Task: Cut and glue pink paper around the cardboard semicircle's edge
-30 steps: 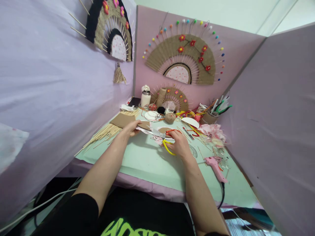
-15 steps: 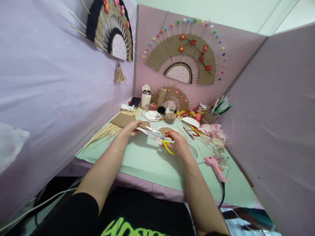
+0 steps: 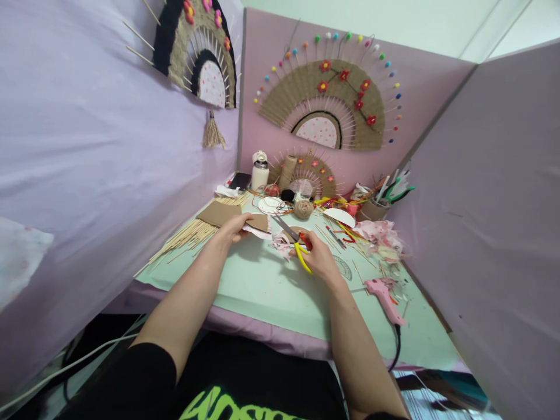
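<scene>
My left hand (image 3: 237,228) grips a small brown cardboard piece (image 3: 259,221) with white and pink fabric (image 3: 258,233) along its lower edge. To its right, my right hand (image 3: 315,252) has its fingers in the handles of a pair of scissors, red and yellow (image 3: 289,230). Their blades look closed and point up and left, apart from the cardboard. Scraps of pink and white fabric (image 3: 281,244) lie just below the blades. Behind the scissors rests another brown cardboard piece (image 3: 299,233), partly covered by them.
Thin wooden sticks (image 3: 184,238) and a cardboard sheet (image 3: 219,213) lie at the left. On the right are a pink glue gun (image 3: 385,298) with a black cord, a clear protractor (image 3: 343,268) and crumpled fabric (image 3: 380,233). A twine ball (image 3: 303,209) and a bottle (image 3: 259,175) stand behind.
The scissors have come away from the cardboard to the right, their blades going from open to closed and tilting more steeply. My left hand has hardly moved.
</scene>
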A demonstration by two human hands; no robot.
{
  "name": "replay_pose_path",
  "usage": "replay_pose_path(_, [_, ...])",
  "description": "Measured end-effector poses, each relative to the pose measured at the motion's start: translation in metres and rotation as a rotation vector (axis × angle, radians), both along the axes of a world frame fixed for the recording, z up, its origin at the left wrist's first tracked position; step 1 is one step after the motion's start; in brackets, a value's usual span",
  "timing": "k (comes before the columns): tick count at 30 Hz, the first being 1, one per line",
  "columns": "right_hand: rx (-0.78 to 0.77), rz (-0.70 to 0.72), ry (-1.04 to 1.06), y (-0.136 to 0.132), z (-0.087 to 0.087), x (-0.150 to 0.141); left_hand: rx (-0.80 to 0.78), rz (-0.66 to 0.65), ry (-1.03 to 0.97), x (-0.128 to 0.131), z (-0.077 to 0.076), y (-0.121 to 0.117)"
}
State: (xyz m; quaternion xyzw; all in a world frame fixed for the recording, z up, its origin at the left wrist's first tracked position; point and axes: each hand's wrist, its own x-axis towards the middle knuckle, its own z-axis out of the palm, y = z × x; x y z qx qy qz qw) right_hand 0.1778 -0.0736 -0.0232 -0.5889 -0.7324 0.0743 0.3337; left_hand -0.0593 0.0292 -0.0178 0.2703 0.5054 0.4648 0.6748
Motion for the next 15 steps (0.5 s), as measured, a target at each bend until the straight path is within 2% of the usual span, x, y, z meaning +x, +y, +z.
replay_pose_path(4, [0.004,-0.127,0.134,0.006,-0.002,0.003,0.072,0.005,-0.027,0.002,0.007,-0.007])
replay_pose_path(7, [-0.010,-0.193,0.237,0.010,-0.002,0.006,0.184,-0.033,-0.115,0.002,0.013,-0.013])
replay_pose_path(11, [-0.023,-0.183,0.324,0.012,-0.003,0.008,0.287,-0.095,-0.227,0.002,0.018,-0.020])
replay_pose_path(15, [-0.006,-0.155,0.331,0.012,-0.003,0.006,0.331,-0.154,-0.233,0.001,0.018,-0.022])
